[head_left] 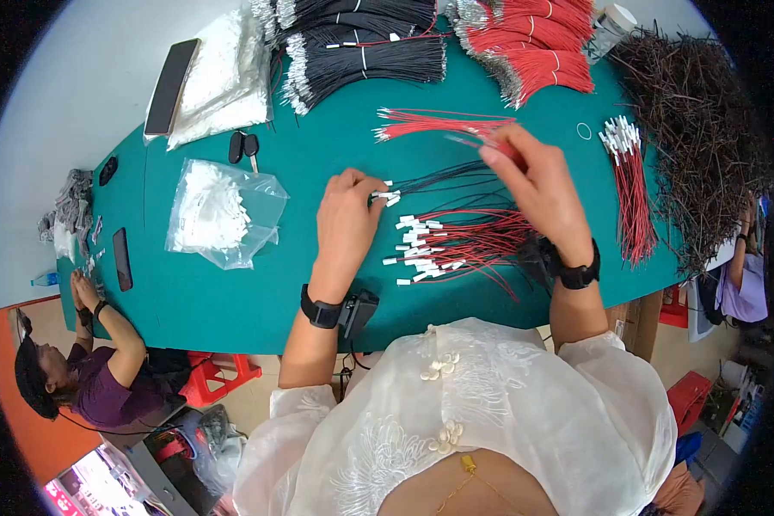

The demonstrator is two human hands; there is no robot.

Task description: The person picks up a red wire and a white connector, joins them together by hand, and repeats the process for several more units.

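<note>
My left hand (346, 211) is closed, thumb and fingertips pinching a small white connector (391, 197) where black wires (439, 178) end. To the right, my right hand (542, 185) is raised over those wires with its fingers closed. In it is something red and thin with a pale tip, too blurred to name. Loose red wires (439, 122) with bare metal ends lie just beyond the hands. Nearer to me is a pile of red and black wires (490, 228) with white connectors (421, 249) on their left ends.
Tied bundles of black wires (370, 62) and red wires (542, 64) line the back. A finished-looking wire bundle (632, 202) and a brown tangled heap (688, 129) are rightward. Leftward lie a bag of connectors (219, 211), keys (243, 148) and phones (123, 258). A co-worker (103, 370) sits left.
</note>
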